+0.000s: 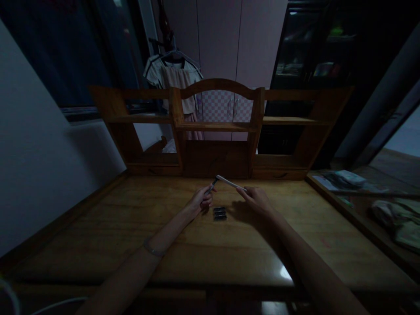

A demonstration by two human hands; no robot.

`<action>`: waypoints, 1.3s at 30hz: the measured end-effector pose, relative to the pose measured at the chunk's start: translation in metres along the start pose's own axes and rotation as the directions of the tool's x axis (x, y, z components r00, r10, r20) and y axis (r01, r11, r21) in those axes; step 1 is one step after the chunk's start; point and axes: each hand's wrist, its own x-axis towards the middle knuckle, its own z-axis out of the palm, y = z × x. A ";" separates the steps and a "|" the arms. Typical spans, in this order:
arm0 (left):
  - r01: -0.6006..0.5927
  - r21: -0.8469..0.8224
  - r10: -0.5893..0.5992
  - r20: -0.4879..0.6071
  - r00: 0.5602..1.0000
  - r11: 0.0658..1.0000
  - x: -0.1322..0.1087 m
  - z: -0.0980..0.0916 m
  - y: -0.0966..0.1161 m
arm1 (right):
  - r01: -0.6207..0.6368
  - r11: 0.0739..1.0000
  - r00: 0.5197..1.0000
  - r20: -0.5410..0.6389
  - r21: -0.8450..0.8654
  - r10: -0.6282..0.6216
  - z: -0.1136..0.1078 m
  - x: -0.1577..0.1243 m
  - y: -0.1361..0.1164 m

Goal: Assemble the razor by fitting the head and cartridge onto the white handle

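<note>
My left hand (204,199) is closed around a thin grey stick-like tool with a dark end (215,180), tilted up and to the right. A long, slim white stick (229,181) is pinched in my right hand (257,199), slanting up to the left. The tips of the two sticks meet or nearly meet above the desk; I cannot tell whether they touch or are joined. Just below and between my hands, several short dark bars (219,213), perhaps batteries, lie side by side on the wooden desk (183,256). Dim light hides finer detail.
A wooden shelf unit (218,127) stands along the desk's back edge. At the right, past a raised wooden edge, are a plastic-wrapped bundle (348,178) and a pale cloth bag (398,221). A white cable (59,302) runs at the lower left.
</note>
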 end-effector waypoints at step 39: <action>-0.004 0.021 0.003 0.019 1.000 1.000 0.000 -0.002 0.000 | -0.060 0.987 0.997 0.045 -0.150 0.067 0.011 0.004 0.006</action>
